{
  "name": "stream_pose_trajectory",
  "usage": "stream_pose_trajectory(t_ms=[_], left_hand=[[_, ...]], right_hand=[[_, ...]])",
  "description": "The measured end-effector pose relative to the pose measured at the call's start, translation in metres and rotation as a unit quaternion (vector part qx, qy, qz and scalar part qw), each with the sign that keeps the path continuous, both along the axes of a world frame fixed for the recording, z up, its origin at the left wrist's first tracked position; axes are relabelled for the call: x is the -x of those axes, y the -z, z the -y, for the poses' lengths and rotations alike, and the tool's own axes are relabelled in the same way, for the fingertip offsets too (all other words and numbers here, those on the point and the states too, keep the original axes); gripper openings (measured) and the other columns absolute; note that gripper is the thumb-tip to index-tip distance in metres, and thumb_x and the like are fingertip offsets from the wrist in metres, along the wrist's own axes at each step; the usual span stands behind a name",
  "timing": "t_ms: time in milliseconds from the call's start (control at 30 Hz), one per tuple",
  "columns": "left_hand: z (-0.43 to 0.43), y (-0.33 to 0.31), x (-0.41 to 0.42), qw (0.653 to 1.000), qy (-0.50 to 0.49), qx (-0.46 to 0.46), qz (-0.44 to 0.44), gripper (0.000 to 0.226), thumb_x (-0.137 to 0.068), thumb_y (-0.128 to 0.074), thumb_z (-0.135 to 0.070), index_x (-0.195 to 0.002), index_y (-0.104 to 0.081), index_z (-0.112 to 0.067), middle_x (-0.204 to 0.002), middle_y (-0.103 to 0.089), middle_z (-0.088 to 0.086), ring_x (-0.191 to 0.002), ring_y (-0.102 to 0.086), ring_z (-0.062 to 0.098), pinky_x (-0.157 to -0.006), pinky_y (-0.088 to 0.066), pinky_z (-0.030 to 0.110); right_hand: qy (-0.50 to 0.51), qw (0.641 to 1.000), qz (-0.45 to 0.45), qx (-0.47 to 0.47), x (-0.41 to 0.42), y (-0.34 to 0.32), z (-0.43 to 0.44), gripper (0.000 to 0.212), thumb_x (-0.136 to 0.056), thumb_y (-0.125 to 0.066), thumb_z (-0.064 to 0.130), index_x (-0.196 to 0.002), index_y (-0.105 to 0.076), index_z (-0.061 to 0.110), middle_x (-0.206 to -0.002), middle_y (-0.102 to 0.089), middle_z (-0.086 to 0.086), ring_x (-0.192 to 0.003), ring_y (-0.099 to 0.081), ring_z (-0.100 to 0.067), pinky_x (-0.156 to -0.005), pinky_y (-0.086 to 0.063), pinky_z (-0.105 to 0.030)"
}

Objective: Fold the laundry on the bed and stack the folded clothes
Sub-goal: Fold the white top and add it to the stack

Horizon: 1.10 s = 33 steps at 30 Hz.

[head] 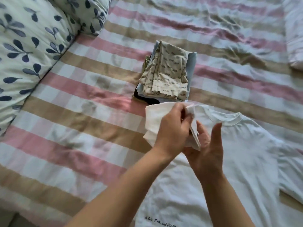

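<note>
Pinched between thumb and fingers of the left hand [172, 126]: the sleeve [154, 122] of a white T-shirt [246, 153], soft cotton knit, folded inward and lifted off the bed [73, 128]. Grip of the left hand closed on that cloth. Right hand [206, 149]: open, fingers spread and upright, palm against the hanging edge of the same sleeve; nothing clasped. T-shirt body: spread flat on the bed near the viewer, ribbed round collar, lightly creased, small dark lettering near the hem. Stack of folded clothes [167, 74]: just beyond the hands, rectangular, topped by a beige garment with a small dark repeat print, pale blue and dark layers beneath. Bed cover: rumpled woven check in pink, tan and white bands. Pillow [32, 46], left: plump, cream with navy leaf sprigs.
</note>
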State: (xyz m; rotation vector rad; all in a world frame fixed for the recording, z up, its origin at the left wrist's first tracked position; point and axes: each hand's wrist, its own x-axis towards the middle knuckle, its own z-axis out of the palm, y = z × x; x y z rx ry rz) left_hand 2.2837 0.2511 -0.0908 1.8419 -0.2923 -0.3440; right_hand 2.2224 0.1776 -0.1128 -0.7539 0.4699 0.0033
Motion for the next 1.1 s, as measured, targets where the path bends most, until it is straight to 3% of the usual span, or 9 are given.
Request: stream_pose_trajectory(t_ms=[100,200,300,400,533,633,733,833,1100], left_hand=[[0.039,0.013,0.017,0.991,0.13,-0.023,0.005,0.021,-0.091,-0.048,-0.002,-0.109,-0.058,-0.005,-0.099,-0.066,0.012,-0.091,-0.061,0.022,-0.085,-0.048,0.03],[0.058,0.027,0.03,0.983,0.183,-0.016,0.023,0.033,-0.087,-0.046,0.003,-0.119,-0.056,-0.003,-0.11,-0.065,0.012,-0.101,-0.061,0.02,-0.092,-0.047,0.027],[0.05,0.051,0.028,0.989,0.098,-0.035,0.108,0.033,-0.084,-0.045,0.005,-0.112,-0.062,-0.002,-0.111,-0.065,0.011,-0.104,-0.059,0.016,-0.092,-0.046,0.032],[0.033,0.088,0.013,0.967,0.011,-0.161,0.198,0.03,-0.086,-0.048,0.007,-0.109,-0.066,-0.002,-0.125,-0.056,0.018,-0.12,-0.048,0.03,-0.104,-0.037,0.038],[0.025,0.124,-0.001,0.954,-0.015,-0.284,0.092,0.036,-0.091,-0.05,-0.008,-0.123,-0.059,-0.022,-0.147,-0.03,0.013,-0.129,-0.028,0.032,-0.108,-0.022,0.037],[0.028,0.133,-0.012,0.969,-0.017,-0.226,0.095,0.033,-0.093,-0.047,-0.008,-0.124,-0.057,-0.013,-0.132,-0.044,0.019,-0.118,-0.042,0.034,-0.1,-0.031,0.034],[0.031,0.126,-0.029,0.955,-0.058,-0.227,0.18,0.026,-0.089,-0.044,-0.006,-0.104,-0.064,-0.001,-0.1,-0.061,0.02,-0.094,-0.052,0.039,-0.084,-0.038,0.039],[0.032,0.114,-0.048,0.931,0.042,-0.244,0.269,0.018,-0.083,-0.052,0.004,-0.089,-0.069,0.001,-0.083,-0.066,0.017,-0.08,-0.056,0.035,-0.073,-0.04,0.037],[0.027,0.104,-0.093,0.87,0.291,-0.37,0.147,0.024,-0.089,-0.054,-0.009,-0.104,-0.07,-0.022,-0.106,-0.069,-0.001,-0.099,-0.061,0.019,-0.081,-0.049,0.037]], right_hand=[[0.071,0.992,-0.069,0.078,0.013,0.004,0.045,0.042,-0.069,-0.068,0.048,-0.097,-0.068,0.017,-0.087,-0.07,-0.004,-0.083,-0.066,-0.019,-0.059,-0.054,-0.024],[0.162,0.945,-0.178,0.221,0.024,0.026,0.091,0.01,-0.091,-0.054,0.018,-0.088,-0.063,0.015,-0.077,-0.065,-0.002,-0.07,-0.062,-0.015,-0.055,-0.052,-0.022],[0.2,0.89,-0.244,0.329,0.041,0.054,0.132,0.017,-0.094,-0.052,0.019,-0.08,-0.061,0.018,-0.079,-0.062,0.001,-0.082,-0.059,-0.021,-0.073,-0.049,-0.037],[0.179,0.854,-0.287,0.395,0.057,0.081,0.161,0.015,-0.094,-0.052,0.019,-0.085,-0.061,0.012,-0.08,-0.063,-0.007,-0.083,-0.058,-0.028,-0.074,-0.046,-0.04],[0.119,0.806,-0.316,0.487,0.066,0.106,0.173,0.017,-0.09,-0.055,0.011,-0.103,-0.059,0.002,-0.099,-0.065,-0.015,-0.094,-0.06,-0.033,-0.075,-0.043,-0.033],[0.126,0.777,-0.326,0.524,0.069,0.113,0.173,0.032,-0.088,-0.056,0.01,-0.119,-0.053,0.006,-0.116,-0.061,-0.011,-0.107,-0.056,-0.028,-0.079,-0.037,-0.025],[0.129,0.762,-0.322,0.547,0.074,0.116,0.173,0.039,-0.089,-0.055,0.009,-0.127,-0.047,0.007,-0.126,-0.057,-0.011,-0.116,-0.051,-0.029,-0.087,-0.036,-0.026],[0.111,0.747,-0.32,0.573,0.079,0.118,0.174,0.043,-0.089,-0.055,0.011,-0.131,-0.044,0.009,-0.129,-0.055,-0.012,-0.117,-0.051,-0.031,-0.089,-0.039,-0.032],[0.108,0.768,-0.307,0.552,0.081,0.119,0.186,0.043,-0.086,-0.059,0.008,-0.127,-0.047,0.01,-0.127,-0.058,-0.009,-0.117,-0.054,-0.024,-0.087,-0.036,-0.024]])
